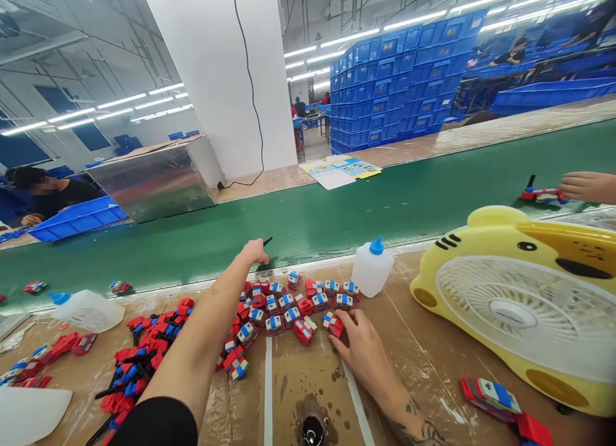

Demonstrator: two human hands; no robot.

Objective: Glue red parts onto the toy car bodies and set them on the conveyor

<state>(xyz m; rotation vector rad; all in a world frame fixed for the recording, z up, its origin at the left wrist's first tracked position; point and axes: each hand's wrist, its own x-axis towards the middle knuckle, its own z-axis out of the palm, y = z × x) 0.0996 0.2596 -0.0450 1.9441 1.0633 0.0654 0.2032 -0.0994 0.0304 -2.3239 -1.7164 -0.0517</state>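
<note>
My left hand (256, 252) reaches over the green conveyor belt (317, 221), its fingers closed on a toy piece whose thin black rod (267, 241) sticks out; the rest of the piece is hidden. Down on the cardboard-covered bench, my right hand (363, 350) has thumb and fingers closed around a small red, white and blue toy car body (333, 323). Several similar toy car bodies (291, 315) lie clustered between my arms. Left of my left forearm is a pile of red and blue parts with black rods (129, 372).
A white squeeze bottle (373, 269) stands by the belt; another bottle (89, 310) lies at left. A yellow animal-shaped fan (520, 305) occupies the right. Another person's hand (590, 187) holds a toy at the belt. Blue crates (399, 80) are stacked beyond.
</note>
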